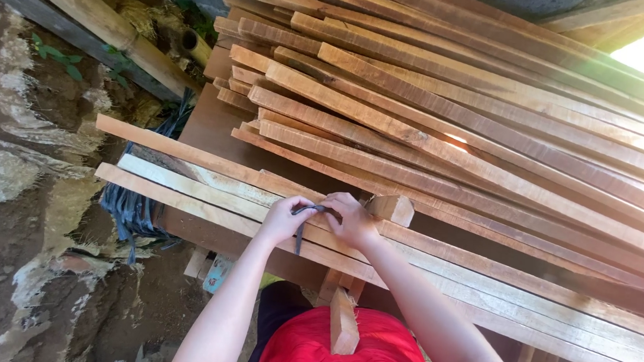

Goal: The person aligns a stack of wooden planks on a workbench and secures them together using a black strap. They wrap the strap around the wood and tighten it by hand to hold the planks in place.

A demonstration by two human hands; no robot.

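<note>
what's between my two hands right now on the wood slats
A dark strap spans the gap between your left hand and right hand, pinched by both, one end hanging down over the long slats. The head view shows it.

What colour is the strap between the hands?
Dark grey, almost black. The strap shows in the head view, pinched by both hands over pale wooden slats.

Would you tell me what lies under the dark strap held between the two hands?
The dark strap lies over long pale wooden slats, gripped by the left hand and right hand. Whether it passes underneath the slats is hidden.
</note>
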